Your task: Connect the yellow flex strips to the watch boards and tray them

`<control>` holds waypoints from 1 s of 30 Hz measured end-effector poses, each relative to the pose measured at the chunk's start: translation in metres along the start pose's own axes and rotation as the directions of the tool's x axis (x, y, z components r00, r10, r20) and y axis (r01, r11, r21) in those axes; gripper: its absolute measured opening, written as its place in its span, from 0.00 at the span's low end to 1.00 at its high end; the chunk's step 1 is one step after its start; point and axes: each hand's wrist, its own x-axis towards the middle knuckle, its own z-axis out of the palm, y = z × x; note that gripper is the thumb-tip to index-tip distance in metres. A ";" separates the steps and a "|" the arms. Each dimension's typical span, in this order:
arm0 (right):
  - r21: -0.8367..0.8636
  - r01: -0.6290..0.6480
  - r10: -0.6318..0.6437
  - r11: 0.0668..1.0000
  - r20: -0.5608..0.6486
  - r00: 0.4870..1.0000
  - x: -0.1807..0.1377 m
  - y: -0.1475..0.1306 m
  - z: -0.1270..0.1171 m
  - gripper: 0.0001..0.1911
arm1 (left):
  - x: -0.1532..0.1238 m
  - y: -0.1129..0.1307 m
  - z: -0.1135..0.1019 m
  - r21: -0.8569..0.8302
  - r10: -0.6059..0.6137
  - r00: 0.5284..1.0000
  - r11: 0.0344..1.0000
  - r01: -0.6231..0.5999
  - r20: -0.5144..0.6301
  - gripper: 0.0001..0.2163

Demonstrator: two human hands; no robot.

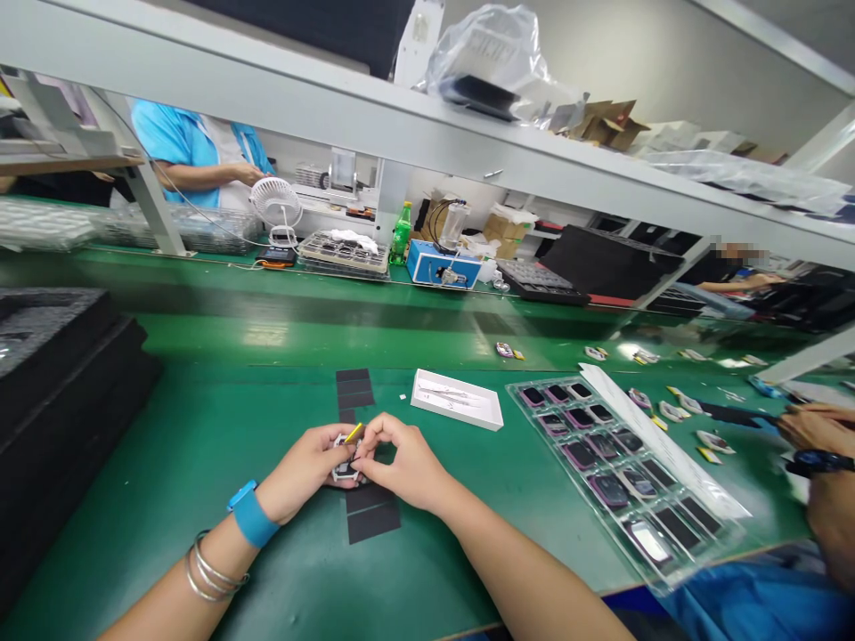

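My left hand (308, 463) is closed around a small silver-rimmed watch case (338, 472), gripping it by its side. A yellow piece (354, 434), perhaps the battery, sticks up at a slant from the case. My right hand (401, 458) pinches at the right side of the case with thumb and forefinger; whatever lies between those fingertips is too small to make out. Beneath both hands runs a strip of black rectangular sheets (374, 523) on the green mat. A white box (457, 401) with tweezers (444, 390) inside stands just beyond my right hand.
To the right lies a clear tray (658, 570) of watch faces. Several watch cases (670, 411) with yellow parts are scattered past it, near a co-worker's hands (818, 427). Black foam blocks (73, 427) stand at left. A shelf beam (427, 133) crosses above.
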 end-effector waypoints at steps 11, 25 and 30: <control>-0.456 0.203 -0.236 0.866 -0.015 0.972 -0.003 0.004 0.010 0.07 | 0.001 -0.002 0.003 -0.061 0.024 0.997 0.998 -0.028 -0.070 0.14; -0.194 -0.016 -0.025 0.981 -0.209 0.978 0.006 0.002 -0.004 0.04 | 0.002 -0.002 -0.001 -0.116 -0.043 0.996 0.992 0.052 0.083 0.10; -0.378 0.083 -0.169 0.922 -0.199 0.965 0.003 0.001 0.002 0.02 | 0.004 -0.004 -0.004 -0.113 -0.006 0.994 0.993 0.018 0.107 0.14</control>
